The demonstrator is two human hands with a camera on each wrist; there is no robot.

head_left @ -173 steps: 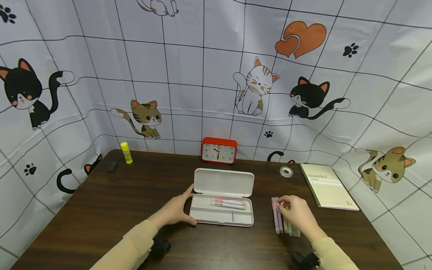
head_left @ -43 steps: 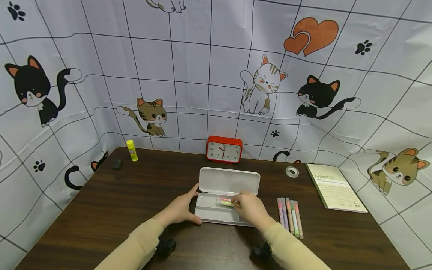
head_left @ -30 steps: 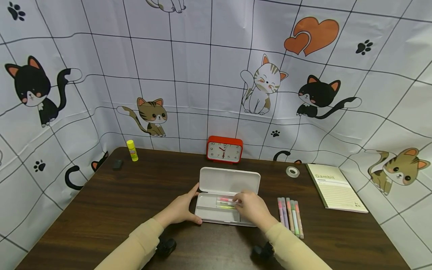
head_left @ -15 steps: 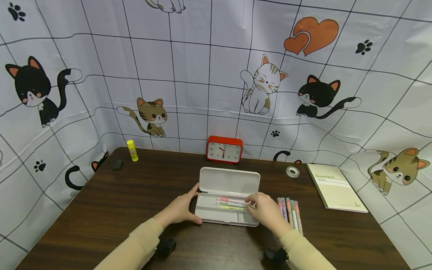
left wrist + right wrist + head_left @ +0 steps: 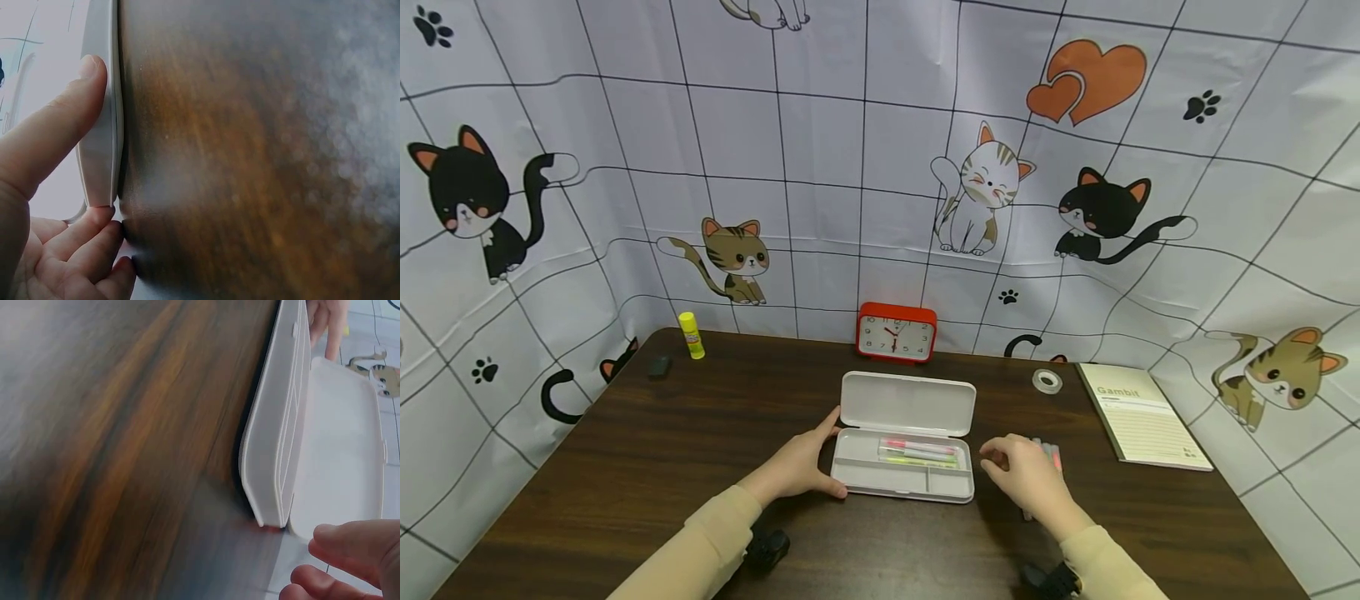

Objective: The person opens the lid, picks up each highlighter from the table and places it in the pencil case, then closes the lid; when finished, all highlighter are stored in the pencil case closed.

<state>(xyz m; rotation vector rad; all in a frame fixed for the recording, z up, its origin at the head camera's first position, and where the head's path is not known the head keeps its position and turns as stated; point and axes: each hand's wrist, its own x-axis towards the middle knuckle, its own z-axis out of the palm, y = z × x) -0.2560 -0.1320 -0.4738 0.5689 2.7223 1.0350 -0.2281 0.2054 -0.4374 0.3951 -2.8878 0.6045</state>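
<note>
A white pencil case (image 5: 902, 487) lies on the table with its lid raised. In its upper compartment are several highlighter pens (image 5: 917, 452), with pink and yellow parts showing. My left hand (image 5: 797, 462) holds the case's left end; in the left wrist view the thumb (image 5: 69, 106) lies on the front wall and the fingers bend against the end. Beyond the case's right end, my right hand (image 5: 1026, 475) hovers with loosely bent fingers and nothing in them. It partly covers a row of pens (image 5: 1056, 457) on the table.
A red clock (image 5: 896, 332) stands behind the case. Toward the back right are a roll of white tape (image 5: 1047, 382) and a notebook (image 5: 1142, 417). A yellow glue stick (image 5: 692, 335) and a small dark block (image 5: 659, 366) are at the back left.
My right hand has let go of a pen inside the case and drawn back rightward toward the loose pens. The case holds more pens than in the oldest frame. My left hand stays put.
</note>
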